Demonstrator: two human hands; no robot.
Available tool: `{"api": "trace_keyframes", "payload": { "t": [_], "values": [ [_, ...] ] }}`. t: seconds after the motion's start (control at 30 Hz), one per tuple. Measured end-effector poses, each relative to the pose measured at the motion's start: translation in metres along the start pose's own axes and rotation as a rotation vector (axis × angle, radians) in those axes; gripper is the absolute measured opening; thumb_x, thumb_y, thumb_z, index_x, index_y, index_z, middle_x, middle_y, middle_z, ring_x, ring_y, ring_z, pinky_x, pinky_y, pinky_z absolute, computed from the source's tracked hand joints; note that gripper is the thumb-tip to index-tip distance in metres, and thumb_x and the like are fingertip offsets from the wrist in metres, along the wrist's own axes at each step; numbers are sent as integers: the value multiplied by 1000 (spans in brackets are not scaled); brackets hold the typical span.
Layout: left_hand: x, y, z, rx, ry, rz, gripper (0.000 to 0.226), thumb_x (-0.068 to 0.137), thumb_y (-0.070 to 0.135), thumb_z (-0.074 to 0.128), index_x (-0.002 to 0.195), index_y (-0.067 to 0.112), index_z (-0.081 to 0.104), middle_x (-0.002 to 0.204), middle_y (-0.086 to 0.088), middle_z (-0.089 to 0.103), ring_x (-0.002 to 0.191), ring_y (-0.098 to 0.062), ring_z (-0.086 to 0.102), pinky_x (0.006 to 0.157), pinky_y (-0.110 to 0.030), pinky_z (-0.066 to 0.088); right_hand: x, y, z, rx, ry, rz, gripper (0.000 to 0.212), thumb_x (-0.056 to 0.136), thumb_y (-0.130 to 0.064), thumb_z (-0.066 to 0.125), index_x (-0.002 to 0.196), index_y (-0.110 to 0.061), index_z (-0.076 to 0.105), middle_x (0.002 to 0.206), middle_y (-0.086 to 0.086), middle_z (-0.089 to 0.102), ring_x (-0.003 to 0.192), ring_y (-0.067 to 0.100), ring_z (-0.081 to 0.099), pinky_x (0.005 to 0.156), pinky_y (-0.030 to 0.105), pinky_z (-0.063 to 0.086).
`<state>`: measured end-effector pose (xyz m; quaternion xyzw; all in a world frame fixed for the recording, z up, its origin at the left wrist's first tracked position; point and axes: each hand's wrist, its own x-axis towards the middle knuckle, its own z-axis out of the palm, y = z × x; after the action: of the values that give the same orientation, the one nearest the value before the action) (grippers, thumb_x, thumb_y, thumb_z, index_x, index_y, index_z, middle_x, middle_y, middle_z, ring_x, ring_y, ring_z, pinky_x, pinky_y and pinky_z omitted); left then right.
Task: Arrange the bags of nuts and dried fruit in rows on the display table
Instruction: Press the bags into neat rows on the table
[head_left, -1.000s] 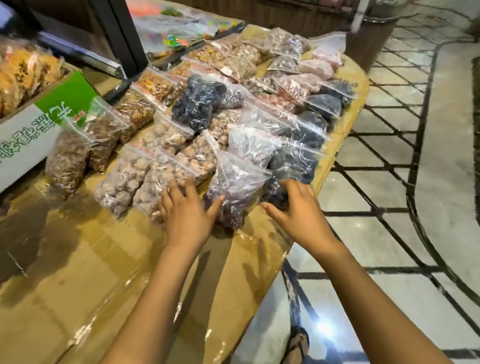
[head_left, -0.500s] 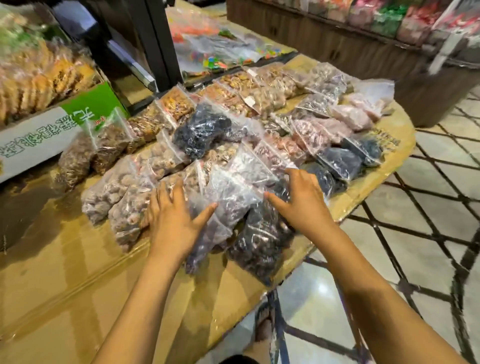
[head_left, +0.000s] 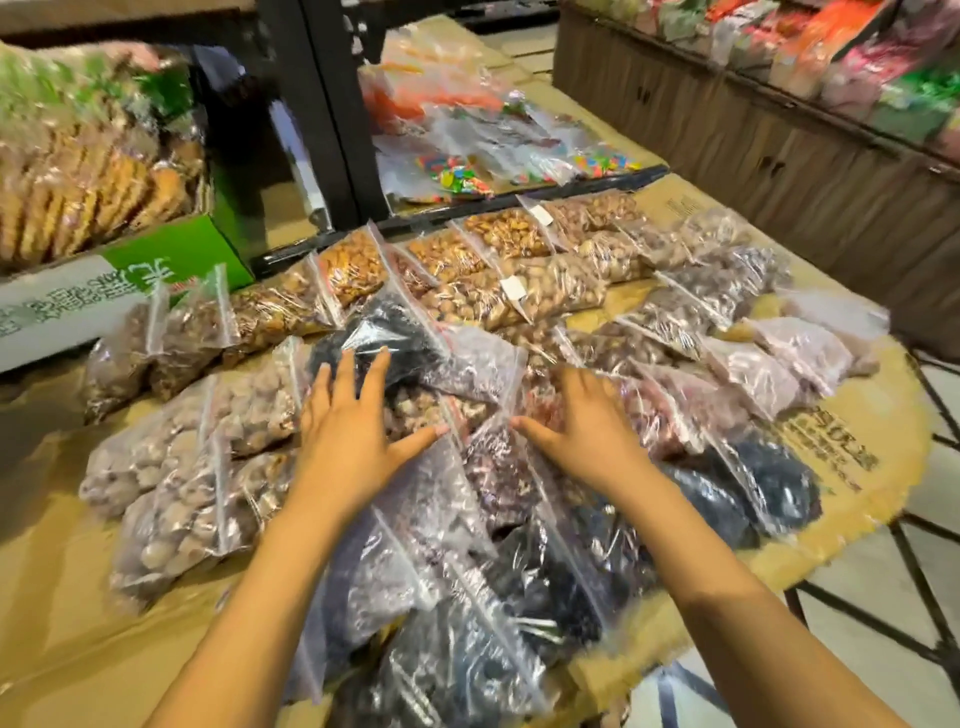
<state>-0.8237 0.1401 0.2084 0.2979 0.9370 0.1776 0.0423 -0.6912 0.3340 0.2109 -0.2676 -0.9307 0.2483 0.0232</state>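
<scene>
On the cardboard-covered display table (head_left: 78, 649), bags of nuts and dried fruit (head_left: 524, 296) lie in rough rows. My left hand (head_left: 353, 436) and right hand (head_left: 587, 426) rest flat on the middle bags, fingers spread, my left fingertips touching a dark fruit bag (head_left: 400, 332).

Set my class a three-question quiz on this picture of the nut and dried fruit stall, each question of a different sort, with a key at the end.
1. True or false: the right hand holds a bag lifted clear of the display table.
2. Pick one: the fingertips of the left hand lie on a bag of A) dark dried fruit, B) orange-brown nuts, C) coloured sweets.
3. Fill the gap: the green-and-white carton stands at the table's far ___ side.

Key: 1 false, both hands lie flat on the bags; 2 A; 3 left.
</scene>
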Motion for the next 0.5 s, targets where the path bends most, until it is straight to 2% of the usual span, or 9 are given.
{"api": "trace_keyframes", "payload": {
  "t": [0.1, 0.2, 0.27, 0.33, 0.4, 0.5],
  "values": [
    [24, 9, 3, 15, 45, -54, 109, 69, 76, 55, 150, 33, -3, 160, -5, 0, 145, -35, 3, 116, -54, 15, 39, 4, -9, 9, -130, -107, 86, 84, -57, 58, 147, -13, 18, 151, 12, 27, 138, 29, 25, 111, 42, 27],
    [60, 4, 5, 75, -12, -158, 123, 62, 74, 66, 150, 30, -8, 160, -7, -1, 145, -37, 4, 115, -55, 16, 76, 12, -12, 7, -241, -186, 96, 79, -62, 60, 148, -13, 14, 155, 12, 20, 142, 29, 20, 113, 43, 24],
    [77, 1, 7, 97, -49, -218, 130, 56, 74, 69, 150, 27, -6, 159, -9, 9, 143, -38, 12, 112, -57, 21, 96, 20, -11, 13, -308, -214, 101, 76, -63, 63, 147, -9, 16, 153, 13, 23, 141, 30, 20, 114, 42, 25],
    [86, 3, 13, 78, -7, -291, 132, 53, 65, 79, 150, 23, 1, 152, -12, 23, 137, -39, 24, 109, -56, 26, 111, 27, -8, 32, -361, -221, 101, 74, -62, 66, 146, -9, 19, 150, 15, 27, 138, 31, 24, 112, 42, 29],
    [90, 10, 17, 26, 56, -377, 132, 51, 59, 84, 150, 17, 9, 148, -14, 30, 134, -38, 28, 110, -52, 26, 126, 28, -2, 53, -408, -224, 102, 69, -66, 68, 143, -10, 25, 145, 16, 36, 133, 33, 32, 107, 42, 36],
    [94, 14, 14, 4, 67, -399, 124, 46, 65, 79, 144, 10, 27, 141, -15, 38, 129, -36, 35, 107, -48, 31, 146, 23, 22, 114, -469, -186, 128, 41, -92, 58, 141, -19, 26, 138, 8, 49, 126, 31, 44, 100, 46, 44]
  ]
}}
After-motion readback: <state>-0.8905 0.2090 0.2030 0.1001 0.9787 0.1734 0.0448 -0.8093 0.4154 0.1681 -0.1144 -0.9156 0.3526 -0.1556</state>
